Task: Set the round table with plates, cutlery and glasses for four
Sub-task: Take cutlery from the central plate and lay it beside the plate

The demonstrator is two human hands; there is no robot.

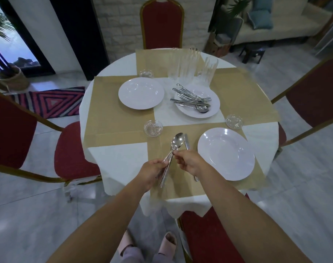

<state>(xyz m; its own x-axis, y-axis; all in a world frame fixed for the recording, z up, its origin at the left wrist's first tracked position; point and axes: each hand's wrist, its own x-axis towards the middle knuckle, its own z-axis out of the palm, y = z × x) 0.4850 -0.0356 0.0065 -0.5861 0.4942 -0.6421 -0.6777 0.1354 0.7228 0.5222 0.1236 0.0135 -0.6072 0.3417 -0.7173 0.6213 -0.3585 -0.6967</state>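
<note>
The left hand point(152, 173) grips the cutlery point(163, 182) handles, the right hand point(190, 164) pinches the spoon point(177, 140) — best laid straight, just beside the knife point(187, 142).

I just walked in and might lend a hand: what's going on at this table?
A person is setting the round table. The left hand grips a few pieces of cutlery while the right hand pinches the spoon among them, beside a knife already laid left of the near plate. A second plate sits empty; a third plate holds the spare cutlery, by the clustered glasses.
</note>
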